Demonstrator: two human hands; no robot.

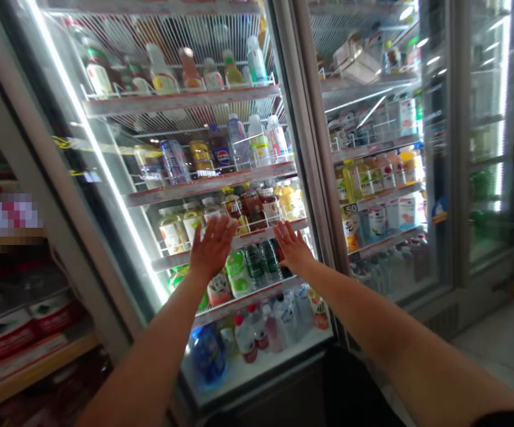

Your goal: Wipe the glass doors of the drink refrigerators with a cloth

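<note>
Both my arms reach forward toward a lit drinks fridge with wire shelves. My left hand [213,246] is spread, palm away from me, in front of the shelf edge [172,260] below the juice bottles. My right hand [293,249] is also spread, a little to the right, over dark bottles [265,261] on the shelf beneath. Neither hand holds anything. Whether the fingers touch a glass door, I cannot tell. Between the hands stand a green-and-white carton [238,273] and brown drink bottles [251,204].
A metal door post [312,130] divides this fridge from another stocked one on the right. Bottles with red caps [245,338] and a blue pack [209,356] fill the bottom shelf. On the left is a wooden-edged rack [34,370] with red-and-white packs.
</note>
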